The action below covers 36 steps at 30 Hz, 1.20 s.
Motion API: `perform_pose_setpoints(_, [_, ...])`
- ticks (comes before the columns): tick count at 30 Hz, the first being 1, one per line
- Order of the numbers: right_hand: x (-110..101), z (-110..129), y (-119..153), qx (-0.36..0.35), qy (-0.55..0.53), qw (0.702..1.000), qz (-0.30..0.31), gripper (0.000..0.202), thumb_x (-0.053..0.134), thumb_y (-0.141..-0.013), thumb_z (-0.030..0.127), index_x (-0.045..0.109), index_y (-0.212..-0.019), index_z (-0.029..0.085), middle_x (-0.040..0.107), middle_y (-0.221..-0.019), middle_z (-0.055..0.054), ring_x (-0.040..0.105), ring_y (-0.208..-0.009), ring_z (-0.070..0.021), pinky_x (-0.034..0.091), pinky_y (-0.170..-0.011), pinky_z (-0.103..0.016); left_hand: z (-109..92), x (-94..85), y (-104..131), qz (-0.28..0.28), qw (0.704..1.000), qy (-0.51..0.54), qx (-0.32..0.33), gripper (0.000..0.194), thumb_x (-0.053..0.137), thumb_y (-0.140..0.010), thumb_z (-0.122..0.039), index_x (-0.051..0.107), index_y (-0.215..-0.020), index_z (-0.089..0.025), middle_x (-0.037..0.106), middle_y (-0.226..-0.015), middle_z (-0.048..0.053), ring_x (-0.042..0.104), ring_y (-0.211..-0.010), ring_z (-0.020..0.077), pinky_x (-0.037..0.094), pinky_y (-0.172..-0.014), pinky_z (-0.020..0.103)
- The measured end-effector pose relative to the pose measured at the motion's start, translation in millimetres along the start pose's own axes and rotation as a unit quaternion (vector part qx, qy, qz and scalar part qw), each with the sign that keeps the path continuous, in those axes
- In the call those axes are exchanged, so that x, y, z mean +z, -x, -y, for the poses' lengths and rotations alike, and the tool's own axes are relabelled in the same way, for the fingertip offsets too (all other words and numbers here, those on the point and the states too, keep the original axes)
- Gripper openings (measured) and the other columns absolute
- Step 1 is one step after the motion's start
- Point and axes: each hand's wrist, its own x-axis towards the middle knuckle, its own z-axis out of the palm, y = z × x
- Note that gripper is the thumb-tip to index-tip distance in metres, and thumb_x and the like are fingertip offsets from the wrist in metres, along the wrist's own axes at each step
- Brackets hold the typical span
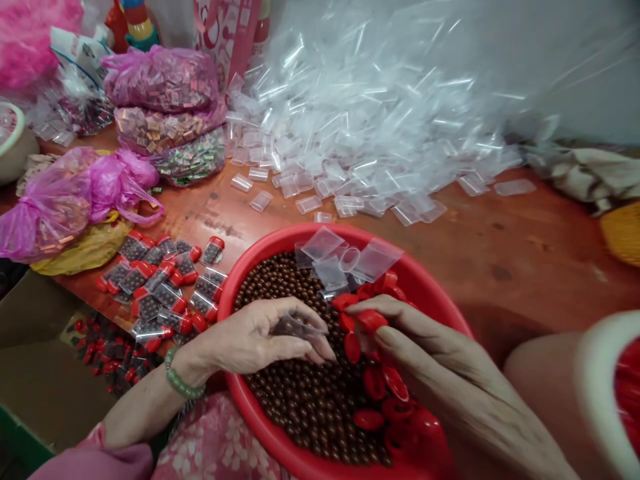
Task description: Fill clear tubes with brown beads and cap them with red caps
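Over a red basin of small brown balls, my left hand has its fingers curled around a clear plastic sleeve. My right hand pinches a red plastic cap between thumb and fingers, a little to the right of the left hand. Loose red caps lie on the balls beneath and around the right hand. Several empty clear sleeves rest at the far side of the basin. The lower end of the sleeve in my left hand is partly hidden by the fingers.
Ball-filled packs with red caps lie left of the basin, above a cardboard box holding more. Clear sleeves are heaped at the back. Pink bags stand at the left. A white-rimmed tub is at the right.
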Motion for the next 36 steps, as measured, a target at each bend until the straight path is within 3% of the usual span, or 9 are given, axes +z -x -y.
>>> perform_pose_setpoints(3, [4.9,3.4,2.9,0.019,-0.127,0.990,-0.053,0.022,0.074,-0.074,0.040,0.071,-0.093,0.030,0.070,-0.089,0.001,0.064,-0.078,-0.0143,0.052,-0.067,-0.020,-1.8,0.3,-0.5,-0.004,1.000,0.016,0.009,0.030,0.073,-0.077,-0.028,0.058,-0.099,-0.015,0.066,-0.094,0.007,0.063,-0.088,0.0137,0.046,-0.084,0.029])
perform_pose_setpoints(7, [12.3,8.5,-1.0,0.010,-0.232,0.966,-0.111,0.024,0.080,-0.068,0.041,0.069,-0.086,0.030,0.071,-0.085,0.001,0.068,-0.078,-0.0162,0.055,-0.069,-0.025,-0.8,2.6,-1.7,-0.017,1.000,0.022,0.002,0.036,0.079,-0.071,-0.025,0.058,-0.098,-0.015,0.065,-0.088,0.004,0.061,-0.084,0.0130,0.045,-0.084,0.031])
perform_pose_setpoints(14, [19.0,-0.1,0.5,0.000,-0.120,0.988,-0.095,0.027,0.078,-0.072,0.034,0.066,-0.095,0.027,0.075,-0.091,-0.003,0.071,-0.081,-0.0183,0.057,-0.068,-0.025,3.7,5.4,-4.8,-0.089,0.996,0.021,-0.017,0.035,0.081,-0.065,-0.025,0.061,-0.092,-0.016,0.063,-0.087,0.001,0.060,-0.079,0.0122,0.044,-0.077,0.028])
perform_pose_setpoints(24, [33.5,-13.0,-1.7,0.004,-0.206,0.969,-0.139,0.017,0.081,-0.069,0.034,0.068,-0.079,0.029,0.074,-0.083,0.003,0.070,-0.073,-0.0122,0.057,-0.072,-0.023,4.7,5.6,-13.6,-0.127,0.991,0.033,-0.034,0.042,0.085,-0.058,-0.038,0.059,-0.081,-0.014,0.063,-0.070,-0.002,0.060,-0.065,0.0101,0.046,-0.067,0.025])
perform_pose_setpoints(31, [41.9,-22.4,-0.8,-0.072,-0.075,0.986,-0.128,0.011,0.074,-0.076,0.031,0.071,-0.086,0.026,0.073,-0.083,-0.003,0.071,-0.079,-0.0187,0.060,-0.072,-0.031,1.5,8.8,-19.9,-0.115,0.992,0.050,-0.025,0.049,0.084,-0.056,-0.048,0.058,-0.078,-0.013,0.065,-0.062,0.001,0.060,-0.057,0.0103,0.046,-0.060,0.024])
perform_pose_setpoints(36, [39.8,-18.7,0.4,-0.209,0.109,0.968,-0.081,0.022,0.067,-0.083,0.028,0.066,-0.105,0.025,0.074,-0.098,-0.006,0.071,-0.088,-0.0221,0.059,-0.082,-0.038,2.3,4.8,-18.3,-0.114,0.992,0.044,-0.032,0.047,0.084,-0.055,-0.048,0.059,-0.074,-0.013,0.062,-0.063,-0.001,0.058,-0.058,0.0106,0.044,-0.060,0.024])
